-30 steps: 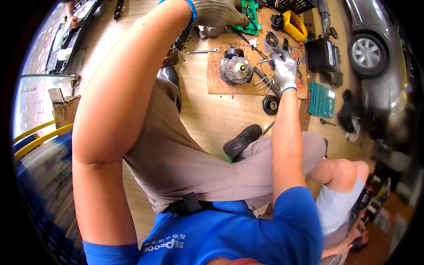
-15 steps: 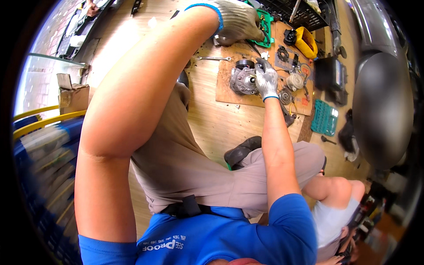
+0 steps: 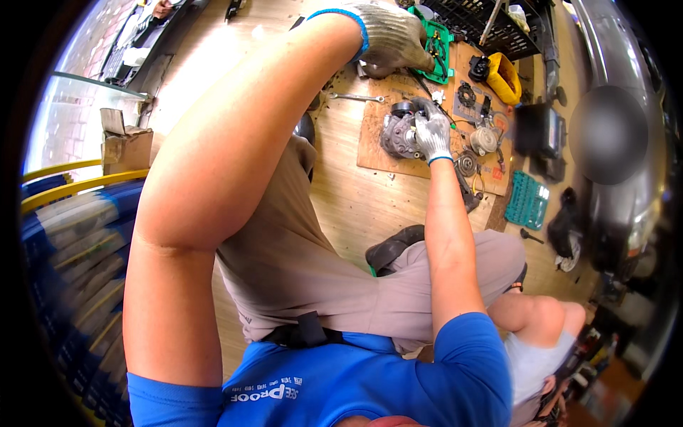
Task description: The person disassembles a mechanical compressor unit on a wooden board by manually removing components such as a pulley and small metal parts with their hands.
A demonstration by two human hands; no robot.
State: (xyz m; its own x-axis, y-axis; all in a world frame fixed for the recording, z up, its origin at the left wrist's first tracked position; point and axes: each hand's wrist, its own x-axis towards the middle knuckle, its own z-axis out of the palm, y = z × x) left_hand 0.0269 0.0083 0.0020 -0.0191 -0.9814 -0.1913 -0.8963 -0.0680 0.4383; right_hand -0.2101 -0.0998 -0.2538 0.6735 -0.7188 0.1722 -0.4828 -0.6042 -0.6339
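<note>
My left hand (image 3: 390, 39), in a pale grey work glove, reaches far forward to an open green tool case (image 3: 442, 51). Its fingers look curled at the near side of the case; what they hold, if anything, is hidden. My right hand (image 3: 431, 132), gloved the same way, is closed over the right side of a grey metal compressor-like part (image 3: 398, 136) with a black round end. That part rests on a brown cardboard sheet (image 3: 373, 158). A combination wrench (image 3: 356, 97) lies left of it.
Loose round parts (image 3: 485, 140) and a black ring (image 3: 466, 94) lie right of the compressor. Beyond are a yellow container (image 3: 505, 80), a black crate (image 3: 469, 21), a teal tool tray (image 3: 527, 199) and a dark car (image 3: 619, 57). Another person's knee (image 3: 533, 317) is close on my right.
The whole view has shifted slightly, so the floor items appear further right. My right hand remains on the compressor-like part and my left stays at the green case.
</note>
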